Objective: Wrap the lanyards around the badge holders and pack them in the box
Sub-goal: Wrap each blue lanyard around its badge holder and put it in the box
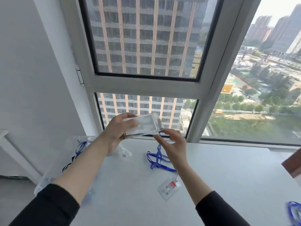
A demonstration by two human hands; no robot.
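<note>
- left hand [120,128] is raised over the far edge of the desk [228,173], its fingers and thumb clamped on the left end of one clear badge holder [145,123], which it holds up in front of the window [146,85].
- right hand [172,144] is just beside the holder's lower right corner with its fingers spread and lightly curved. i cannot tell whether it pinches anything there.
- one blue lanyard [156,159] drops from that corner, passes behind the right hand and lies in loose loops on the desk.
- a second badge holder [169,188], clear with a red label, lies flat on the desk near the right forearm. a strand of the lanyard ends close to it, and i cannot tell if they are joined.
- one clear plastic bag [71,154] lies at the desk's left edge, partly under the left forearm. blue lanyards show through it, too blurred to count.
- another blue lanyard bundle [294,212] is cut off at the lower right corner.
- a brown object [293,163] shows at the right edge, mostly out of frame.
- both forearms wear black sleeves [48,207].
</note>
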